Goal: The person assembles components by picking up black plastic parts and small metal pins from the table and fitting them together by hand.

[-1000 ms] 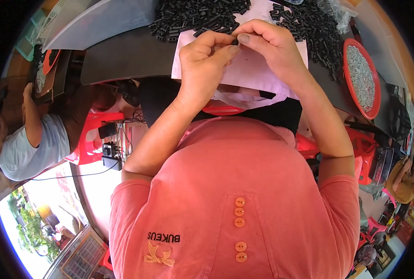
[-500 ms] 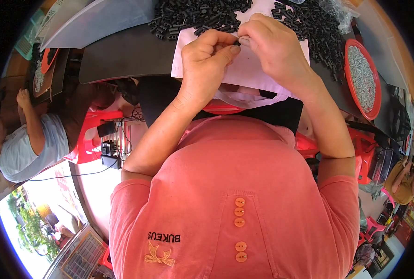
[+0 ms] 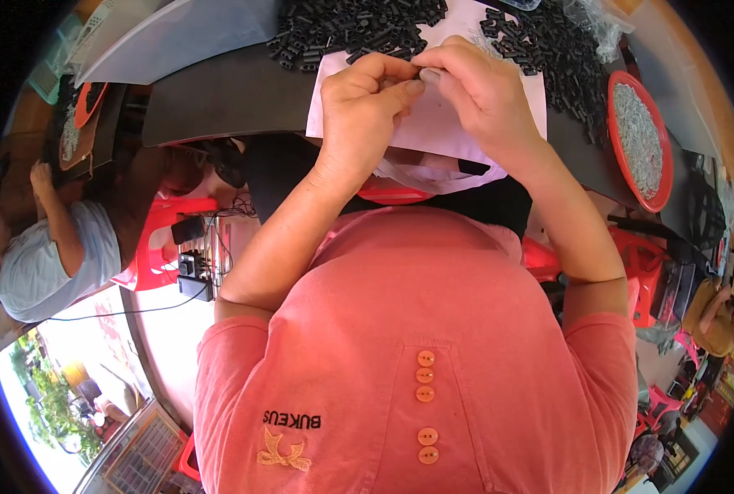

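L hand [image 3: 359, 111], R hand [image 3: 495, 107] pinch 1 blk pc [image 3: 417, 74].

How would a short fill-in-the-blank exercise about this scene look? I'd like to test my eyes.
1. The small tubes heaped on the dark table are ____ in colour.
2. The left hand and right hand come together at their ____.
3. The large red basin stands nearer the person's ____ hand.
4. The pink shirt shows ____ round buttons.

Missing words: black; fingertips; right; five.
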A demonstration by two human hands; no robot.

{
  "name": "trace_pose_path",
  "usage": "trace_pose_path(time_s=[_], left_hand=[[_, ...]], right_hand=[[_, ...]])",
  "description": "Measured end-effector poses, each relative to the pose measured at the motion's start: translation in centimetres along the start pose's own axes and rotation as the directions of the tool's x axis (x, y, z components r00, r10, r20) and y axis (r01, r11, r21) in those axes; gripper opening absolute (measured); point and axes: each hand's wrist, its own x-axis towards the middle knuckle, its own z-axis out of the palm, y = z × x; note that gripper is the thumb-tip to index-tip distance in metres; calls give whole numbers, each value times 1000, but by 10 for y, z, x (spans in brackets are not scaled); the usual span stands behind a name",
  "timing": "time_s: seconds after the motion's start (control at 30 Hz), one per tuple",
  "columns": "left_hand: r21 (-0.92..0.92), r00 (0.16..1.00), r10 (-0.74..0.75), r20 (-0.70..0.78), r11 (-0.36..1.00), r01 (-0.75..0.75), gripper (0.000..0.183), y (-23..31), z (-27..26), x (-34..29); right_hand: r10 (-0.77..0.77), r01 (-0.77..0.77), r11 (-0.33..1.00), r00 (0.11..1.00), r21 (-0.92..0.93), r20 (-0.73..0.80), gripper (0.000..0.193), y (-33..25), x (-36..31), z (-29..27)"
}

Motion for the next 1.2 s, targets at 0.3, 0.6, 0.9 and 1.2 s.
trace_pose_path(time_s=[0.3,0.6,0.9,1.2], left_hand=[[-144,995,-73,71,986,83,12,-1,-8,5],[-177,995,-63,75,981,76,8,-1,-9,6],[-242,998,-32,58,969,45,7,-5,-8,7],[-172,993,-63,100,982,80,10,-1,-7,6]], right_hand=[[151,-139,977,986,161,-64,32,-5,-5,0],[-38,26,993,994,-119,-100,33,-9,-3,4],[-132,78,933,982,-351,-133,36,-8,-6,11],[-163,83,907,973,-413,-163,37,-9,-5,14]])
